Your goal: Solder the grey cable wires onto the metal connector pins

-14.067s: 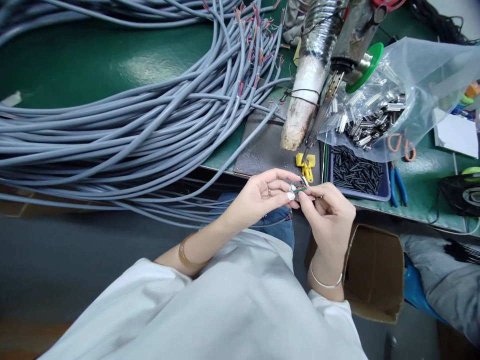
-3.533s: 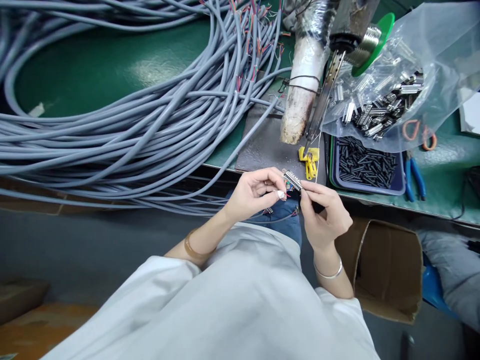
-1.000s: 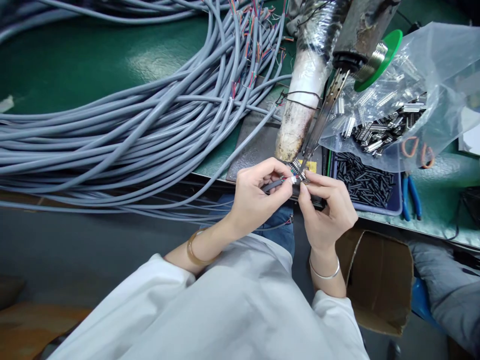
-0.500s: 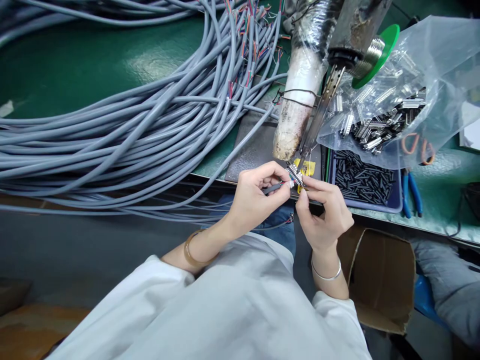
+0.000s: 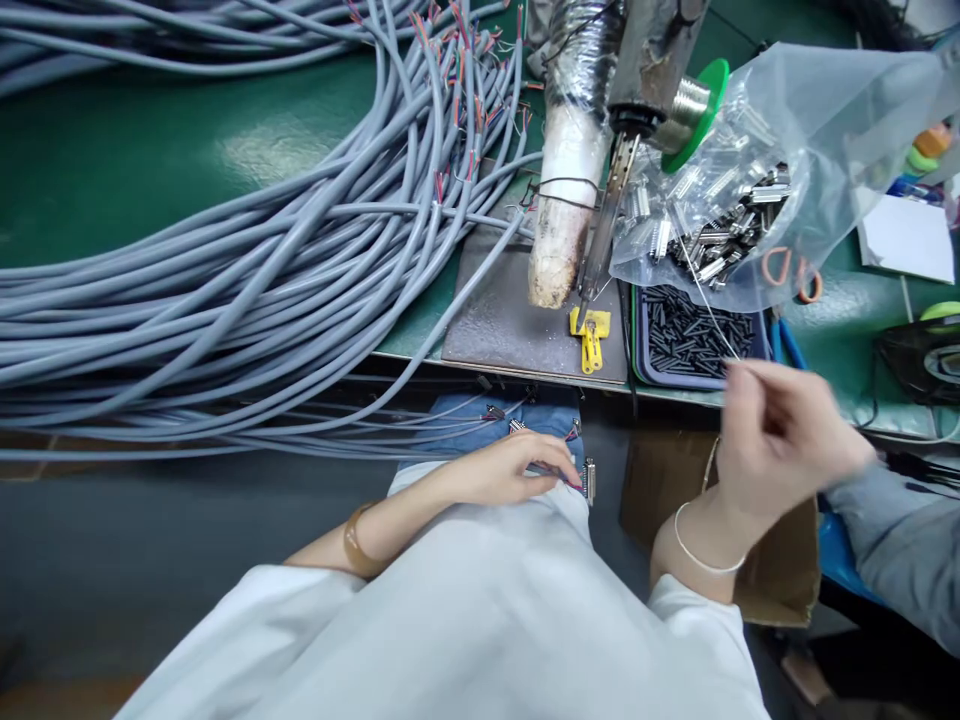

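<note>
My left hand [image 5: 517,468] rests on my lap below the bench edge. Its fingers are curled over the end of a thin grey cable, whose small metal connector [image 5: 589,481] with coloured wires sticks out past the fingertips. My right hand [image 5: 780,432] is raised to the right, in front of the tray of black sleeves [image 5: 694,345], and is slightly blurred. Its thumb and forefinger pinch a thin solder wire [image 5: 705,295] that runs up towards the green spool [image 5: 694,110]. The soldering iron [image 5: 604,225] hangs tip-down over a yellow clip [image 5: 590,335] on the dark plate [image 5: 510,325].
A thick bundle of grey cables [image 5: 225,270] covers the left of the green bench. A clear bag of metal connectors [image 5: 739,215] lies above the tray, with blue pliers [image 5: 784,345] beside it. An open cardboard box [image 5: 787,570] stands below the bench. Another person's grey sleeve [image 5: 900,545] is at right.
My hands have parted from the iron tip. The left dropped to my lap with the cable and connector; the right swung right and took the solder wire. The view shifted left.
</note>
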`<state>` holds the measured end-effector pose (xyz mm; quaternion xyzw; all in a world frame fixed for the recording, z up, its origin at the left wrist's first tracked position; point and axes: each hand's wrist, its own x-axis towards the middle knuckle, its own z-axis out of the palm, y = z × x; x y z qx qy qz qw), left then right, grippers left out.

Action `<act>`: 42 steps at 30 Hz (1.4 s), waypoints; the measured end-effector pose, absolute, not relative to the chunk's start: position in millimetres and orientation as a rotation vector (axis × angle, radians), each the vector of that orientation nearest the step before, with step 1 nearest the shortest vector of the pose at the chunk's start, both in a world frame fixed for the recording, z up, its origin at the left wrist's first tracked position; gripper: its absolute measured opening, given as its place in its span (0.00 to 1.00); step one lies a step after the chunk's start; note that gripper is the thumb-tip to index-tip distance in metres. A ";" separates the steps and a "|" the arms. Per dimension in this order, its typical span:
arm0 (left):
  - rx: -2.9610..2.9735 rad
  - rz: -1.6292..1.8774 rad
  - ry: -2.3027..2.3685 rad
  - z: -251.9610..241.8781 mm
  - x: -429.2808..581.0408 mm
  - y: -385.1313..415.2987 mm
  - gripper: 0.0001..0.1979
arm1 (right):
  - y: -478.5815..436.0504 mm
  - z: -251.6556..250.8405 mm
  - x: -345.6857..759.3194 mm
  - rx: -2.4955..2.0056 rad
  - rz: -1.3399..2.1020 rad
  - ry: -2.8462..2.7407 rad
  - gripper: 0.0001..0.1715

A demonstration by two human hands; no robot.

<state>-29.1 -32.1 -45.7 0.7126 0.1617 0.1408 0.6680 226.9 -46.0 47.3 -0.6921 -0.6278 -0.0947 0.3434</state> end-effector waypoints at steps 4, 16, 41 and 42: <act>1.525 0.301 0.335 -45.2 -28.6 -31.5 0.10 | -14.9 40.5 240.8 -1.894 -0.220 -1.932 0.14; 0.776 0.750 0.548 6.9 -25.3 -10.8 0.13 | 18.1 40.0 255.0 -1.857 -0.307 -1.868 0.07; 0.802 0.909 0.684 -3.1 -6.7 -15.4 0.12 | -40.7 23.2 146.2 -1.364 0.606 -1.175 0.09; 0.803 0.907 0.681 -3.3 -6.7 -15.3 0.12 | -40.7 23.5 146.0 -1.360 0.609 -1.163 0.08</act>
